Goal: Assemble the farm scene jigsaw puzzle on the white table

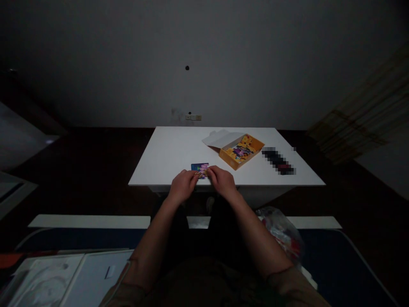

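Note:
A small flat picture card (200,166), dark blue with pink and purple print, is near the front edge of the white table (172,149). My left hand (184,184) pinches at its left side, fingers closed. From the right, my right hand (223,180) closes thumb and fingers on the other side. Some yellowish detail shows between the fingertips, too small to make out. Whether the card rests on the tabletop or is lifted a little, I cannot tell. Beyond my right hand stands an open orange box (234,161), its lid folded back, with colourful printed pieces (243,149) inside.
A pixelated dark object (278,161) lies right of the box. A clear plastic bag (283,232) with red and white contents sits beside my right forearm. An open white case (76,273) is at the lower left. The wall behind carries a socket strip (193,117).

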The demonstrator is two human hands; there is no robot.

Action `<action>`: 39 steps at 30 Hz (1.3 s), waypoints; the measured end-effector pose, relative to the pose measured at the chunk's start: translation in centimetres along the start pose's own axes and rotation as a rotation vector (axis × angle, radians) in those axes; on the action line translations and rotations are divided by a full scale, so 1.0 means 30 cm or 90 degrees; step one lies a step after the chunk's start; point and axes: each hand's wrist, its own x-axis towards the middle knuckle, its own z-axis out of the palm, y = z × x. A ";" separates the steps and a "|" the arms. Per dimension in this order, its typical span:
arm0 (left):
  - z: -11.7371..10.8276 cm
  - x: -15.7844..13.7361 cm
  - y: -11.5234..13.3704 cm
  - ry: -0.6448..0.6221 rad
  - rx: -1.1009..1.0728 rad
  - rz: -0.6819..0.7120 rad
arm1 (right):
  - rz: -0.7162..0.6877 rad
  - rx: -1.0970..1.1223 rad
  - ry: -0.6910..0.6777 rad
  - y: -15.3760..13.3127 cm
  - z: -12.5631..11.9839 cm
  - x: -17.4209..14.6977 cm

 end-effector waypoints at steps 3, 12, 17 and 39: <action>0.007 0.025 0.026 0.030 -0.081 -0.039 | 0.064 0.142 0.058 -0.020 0.009 0.016; 0.051 0.093 0.135 0.090 -0.326 -0.016 | 0.045 0.279 0.170 -0.080 -0.047 0.004; 0.061 0.100 0.169 0.088 -0.299 0.008 | -0.042 0.185 0.213 -0.066 -0.104 0.000; -0.023 -0.074 -0.026 -0.052 0.034 0.094 | -0.212 0.009 -0.118 -0.014 -0.047 -0.058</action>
